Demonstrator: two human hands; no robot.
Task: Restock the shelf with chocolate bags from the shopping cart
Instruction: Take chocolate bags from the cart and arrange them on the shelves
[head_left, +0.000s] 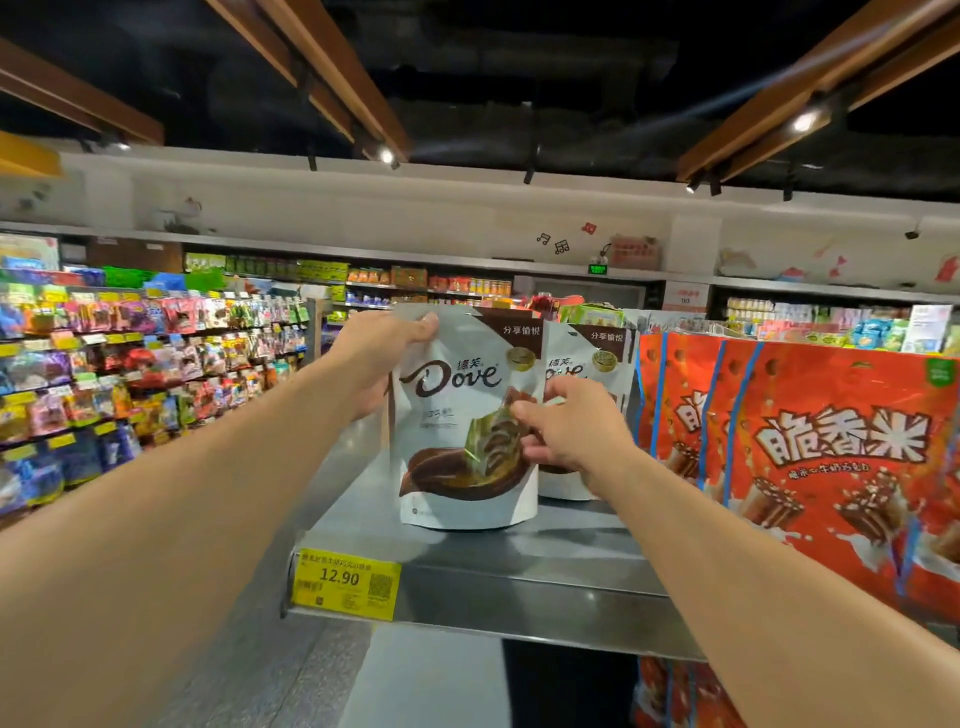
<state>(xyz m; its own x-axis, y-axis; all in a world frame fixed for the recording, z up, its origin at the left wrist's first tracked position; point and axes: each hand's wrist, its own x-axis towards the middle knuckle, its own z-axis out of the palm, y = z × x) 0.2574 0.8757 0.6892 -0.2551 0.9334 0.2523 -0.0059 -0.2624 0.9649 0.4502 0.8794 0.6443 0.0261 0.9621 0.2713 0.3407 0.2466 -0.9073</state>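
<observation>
Up close, a white Dove chocolate bag (462, 415) stands upright on the metal shelf (519, 577), near its front edge. The left hand (382, 358) pinches the bag's top left corner to steady it — the right hand (569, 428), fingers curled on the right edge, squares it before a second Dove bag (589, 364). Orange snack bags (831, 452) crowd the right. No shopping cart is visible.

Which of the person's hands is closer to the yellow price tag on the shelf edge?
Left, by a small margin. The left hand grips the front Dove bag's top corner, above the yellow price tag. The right hand is up and right of it.
</observation>
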